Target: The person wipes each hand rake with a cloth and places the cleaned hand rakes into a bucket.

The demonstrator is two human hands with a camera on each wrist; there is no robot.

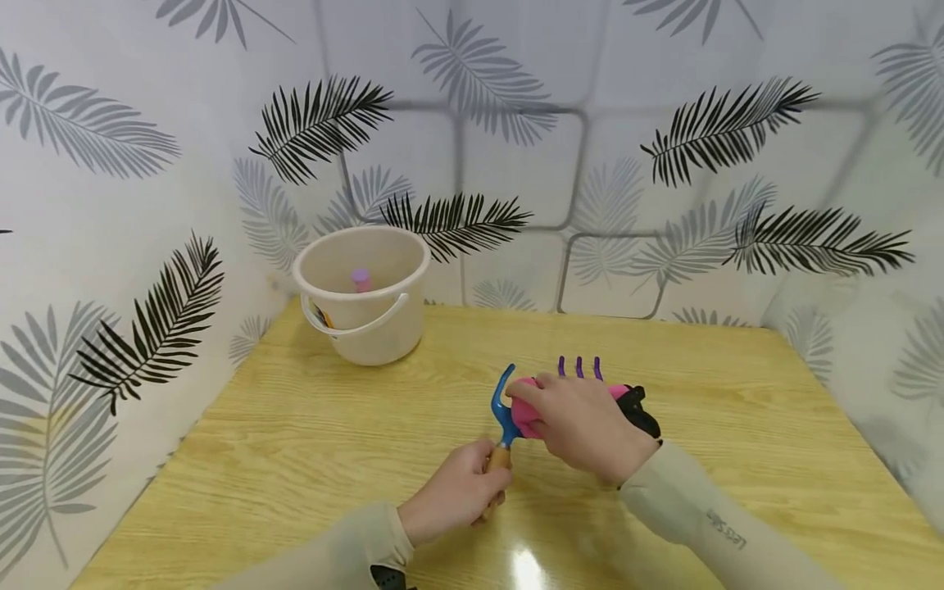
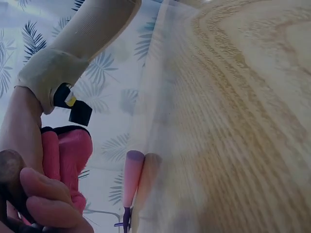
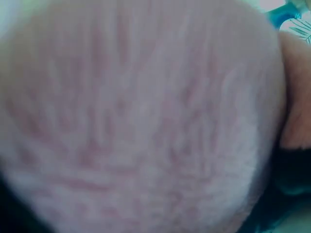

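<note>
Left hand [image 1: 457, 496] curled round the tan wooden handle [image 1: 500, 457] of a blue-headed hand tool [image 1: 499, 401], long axis running up and slightly right from that fist; right hand [image 1: 583, 422] clamped on bunched pink fabric with black edging [image 1: 525, 407], just right of the blue head. Purple three-pronged tool [image 1: 579, 366] lies just beyond the right hand; open yellow wood-grain table [image 1: 332, 426] leads far-left to a cream plastic bucket [image 1: 376, 328] near the back edge.
</note>
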